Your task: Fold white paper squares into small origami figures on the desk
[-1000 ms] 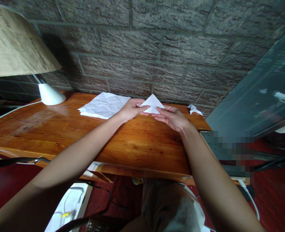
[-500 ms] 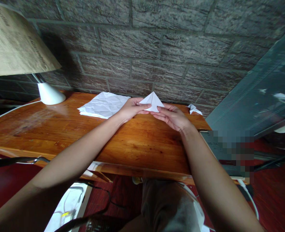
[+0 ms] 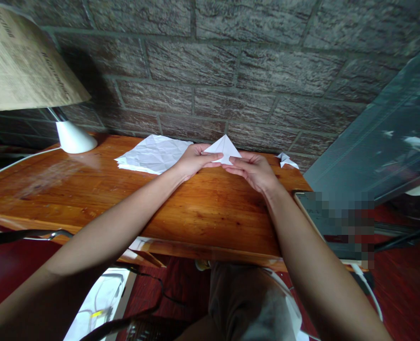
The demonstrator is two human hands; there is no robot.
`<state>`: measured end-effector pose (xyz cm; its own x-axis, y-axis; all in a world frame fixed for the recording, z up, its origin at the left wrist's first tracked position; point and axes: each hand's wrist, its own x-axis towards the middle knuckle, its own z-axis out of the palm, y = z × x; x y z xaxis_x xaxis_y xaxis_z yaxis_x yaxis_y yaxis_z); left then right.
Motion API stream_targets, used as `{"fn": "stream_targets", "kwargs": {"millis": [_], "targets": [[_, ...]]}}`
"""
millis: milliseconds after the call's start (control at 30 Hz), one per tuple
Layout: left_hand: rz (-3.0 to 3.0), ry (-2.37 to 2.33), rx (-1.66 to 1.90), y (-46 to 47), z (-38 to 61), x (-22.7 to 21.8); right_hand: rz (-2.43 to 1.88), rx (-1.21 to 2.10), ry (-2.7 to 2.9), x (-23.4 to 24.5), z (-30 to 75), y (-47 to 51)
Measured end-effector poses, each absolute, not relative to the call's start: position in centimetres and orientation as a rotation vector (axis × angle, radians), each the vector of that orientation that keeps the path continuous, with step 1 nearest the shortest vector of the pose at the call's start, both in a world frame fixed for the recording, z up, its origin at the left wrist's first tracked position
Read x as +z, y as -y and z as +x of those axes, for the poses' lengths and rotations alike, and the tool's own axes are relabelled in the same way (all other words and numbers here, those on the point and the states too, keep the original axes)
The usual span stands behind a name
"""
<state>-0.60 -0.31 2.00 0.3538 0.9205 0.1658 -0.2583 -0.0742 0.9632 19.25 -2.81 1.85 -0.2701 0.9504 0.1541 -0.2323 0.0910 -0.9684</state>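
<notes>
Between my two hands is a white folded paper (image 3: 224, 147), its pointed top facing the wall and creases running down from the tip. My left hand (image 3: 195, 160) grips its left side, thumb lying across the front face. On the right side, my right hand (image 3: 254, 169) pinches the lower corner with thumb in front and fingers behind. The paper is held up over the back of the wooden table (image 3: 203, 213). Left of my left hand lies a stack of creased white sheets (image 3: 155, 154). The paper's back is hidden.
A lamp with a white base (image 3: 75, 138) and newsprint shade (image 3: 28, 61) stands at the left. A small folded paper piece (image 3: 287, 161) lies at the back right. At the right edge is a dark-screened device (image 3: 316, 218), partly blurred out. A brick wall (image 3: 210, 85) rises behind.
My right hand has shifted slightly left, its thumb further onto the paper. My left hand stays in nearly the same place.
</notes>
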Motion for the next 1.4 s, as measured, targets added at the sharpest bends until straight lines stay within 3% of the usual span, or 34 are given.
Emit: {"fn": "stream_targets", "kwargs": {"millis": [633, 967, 1400], "targets": [[1.311, -0.727, 1.137, 0.17, -0.55, 1.80, -0.851, 1.231, 1.421, 1.62, 19.39, 2.70], [1.304, -0.712, 1.151, 0.41, -0.62, 2.47, -0.800, 1.394, 1.351, 2.29, 19.71, 2.94], [1.258, -0.714, 1.163, 0.39, -0.39, 2.13, -0.874, 1.310, 1.330, 1.88, 19.49, 2.84]]}}
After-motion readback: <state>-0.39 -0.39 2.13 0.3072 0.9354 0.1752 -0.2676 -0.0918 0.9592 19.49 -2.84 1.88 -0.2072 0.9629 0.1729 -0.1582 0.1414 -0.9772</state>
